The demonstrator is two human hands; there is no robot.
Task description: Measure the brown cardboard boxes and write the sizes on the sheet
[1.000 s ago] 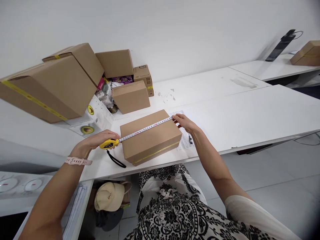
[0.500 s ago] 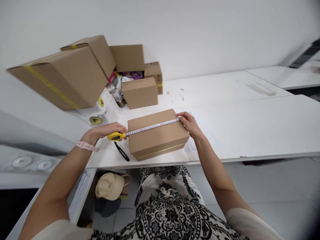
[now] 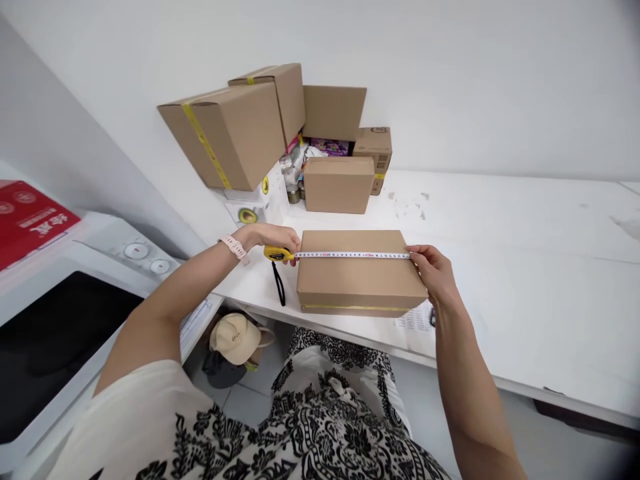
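Observation:
A closed cardboard box with a strip of yellow tape along its near side lies on the white table in front of me. Across its top runs the white blade of a tape measure, pulled out from a yellow case. My left hand is closed on that case at the box's left edge, and a black wrist strap dangles from it onto the table. At the right edge of the box, my right hand pinches the end of the blade between thumb and fingers.
Large taped cartons are stacked on avocado-printed boxes at the back left. Beside them stands an open carton with packets around it. A white microwave is at my left, and a beige cap sits below the table.
My view has turned left, so the box and both hands appear further right and the microwave shows more. Both hands keep hold of the tape measure across the box.

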